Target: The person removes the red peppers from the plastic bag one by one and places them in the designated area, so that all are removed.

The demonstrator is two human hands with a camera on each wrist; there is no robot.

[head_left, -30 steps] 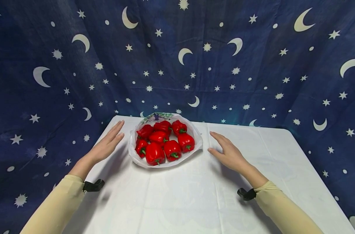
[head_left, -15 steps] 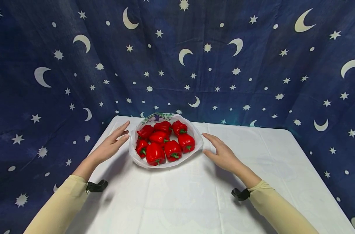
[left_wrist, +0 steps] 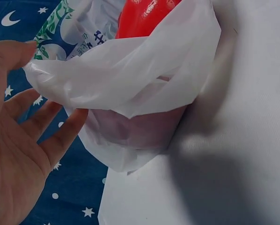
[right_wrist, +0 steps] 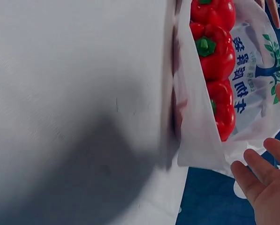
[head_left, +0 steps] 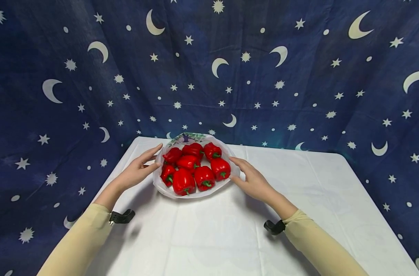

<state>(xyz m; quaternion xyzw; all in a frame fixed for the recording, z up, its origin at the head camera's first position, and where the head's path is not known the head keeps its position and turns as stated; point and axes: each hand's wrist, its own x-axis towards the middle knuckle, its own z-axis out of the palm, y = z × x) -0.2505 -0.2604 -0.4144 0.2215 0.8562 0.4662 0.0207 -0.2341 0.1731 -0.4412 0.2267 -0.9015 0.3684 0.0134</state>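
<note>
A white plastic bag [head_left: 157, 178], its mouth spread wide, sits on the table holding several red bell peppers [head_left: 183, 180] with green stems. My left hand [head_left: 136, 171] is at the bag's left edge, fingers relaxed. In the left wrist view, its thumb and fingertips [left_wrist: 79, 117] are right at the folded rim of the bag [left_wrist: 116, 79]. On the opposite side, my right hand [head_left: 253, 183] has its fingers loosely extended, fingertips overlapping the right rim. The right wrist view shows these fingers [right_wrist: 259, 166] beside the bag's corner, near the row of peppers [right_wrist: 217, 58].
A white cloth covers the table [head_left: 213, 237], whose rounded far corners show. Behind it hangs a dark blue curtain [head_left: 195, 50] with moons and stars. Each wrist wears a black strap with a camera [head_left: 122, 216]. Green and blue print marks the bag's inner back wall.
Both hands have moved inward from either side, left hand rightward and right hand leftward, to the bag's edges. The bag and peppers have stayed in place.
</note>
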